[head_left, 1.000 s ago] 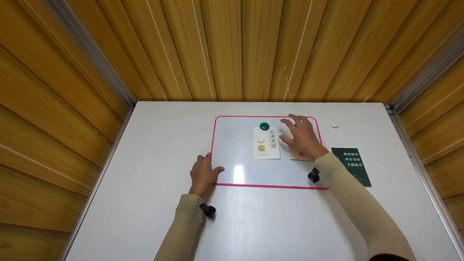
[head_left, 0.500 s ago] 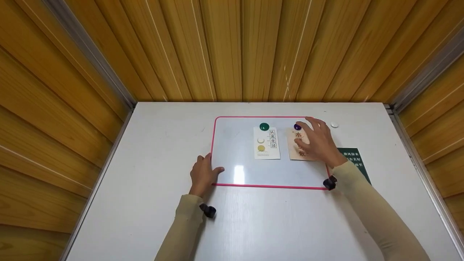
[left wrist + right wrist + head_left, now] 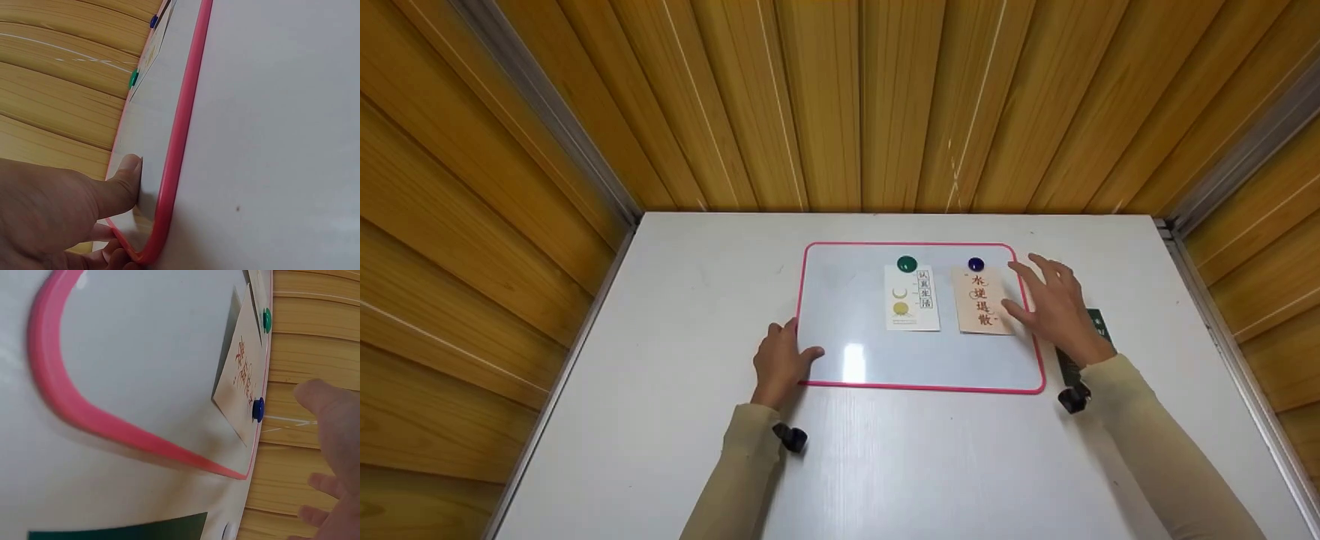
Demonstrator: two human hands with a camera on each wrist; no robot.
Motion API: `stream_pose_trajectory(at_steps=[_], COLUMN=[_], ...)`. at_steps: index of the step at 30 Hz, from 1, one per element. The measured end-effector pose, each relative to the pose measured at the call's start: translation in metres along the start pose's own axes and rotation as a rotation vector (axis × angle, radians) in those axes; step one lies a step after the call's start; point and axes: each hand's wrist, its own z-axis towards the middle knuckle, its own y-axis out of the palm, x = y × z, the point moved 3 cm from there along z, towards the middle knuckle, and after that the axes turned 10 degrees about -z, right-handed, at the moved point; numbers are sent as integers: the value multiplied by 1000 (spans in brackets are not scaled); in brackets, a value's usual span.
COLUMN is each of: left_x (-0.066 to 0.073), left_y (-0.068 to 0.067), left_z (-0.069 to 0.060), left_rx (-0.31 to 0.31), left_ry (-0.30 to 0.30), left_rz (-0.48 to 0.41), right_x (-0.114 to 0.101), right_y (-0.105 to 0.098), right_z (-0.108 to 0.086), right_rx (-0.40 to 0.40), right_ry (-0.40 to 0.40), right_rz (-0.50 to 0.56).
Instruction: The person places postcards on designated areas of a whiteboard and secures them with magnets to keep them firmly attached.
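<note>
A whiteboard (image 3: pixel 847 300) with a pink rim lies on the table. My left hand (image 3: pixel 781 364) grips its left edge, thumb on the surface and fingers at the rim, as the left wrist view shows. A white card (image 3: pixel 912 298) sits under a green round magnet (image 3: pixel 907 264). Right of it, a peach card (image 3: pixel 983 301) with red characters sits under a dark blue magnet (image 3: pixel 976 264). Held above the board's right edge, my right hand (image 3: pixel 1057 307) is spread and holds nothing. Beneath it, a dark green card (image 3: pixel 1099 324) is partly covered.
At the bottom of the right wrist view, a white magnet (image 3: pixel 226 531) shows beside the dark green card; in the head view my right hand hides it. Wood-patterned panels (image 3: pixel 840 105) stand behind the white table (image 3: pixel 885 465) and along both sides.
My right hand has moved right, off the peach card, uncovering that card and its dark blue magnet. It now covers the white magnet and most of the green card. My left hand stays put.
</note>
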Motion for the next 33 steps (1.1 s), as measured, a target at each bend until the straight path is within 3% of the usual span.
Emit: stream_pose_trajectory(at_steps=[14,20,33], left_x=[-2,0,0], left_y=[2,1,-2], left_z=[-1,0,1], left_rx=[-12,-17,-14], left_ry=[-18,-8,17], left_rz=[-21,-22,-15], right_x=[33,43,56], right_y=[2,1,-5], right_z=[-41,-53,-69], right_rx=[-94,-90,-200], right_ry=[123,158,274], right_rz=[11,-15,4])
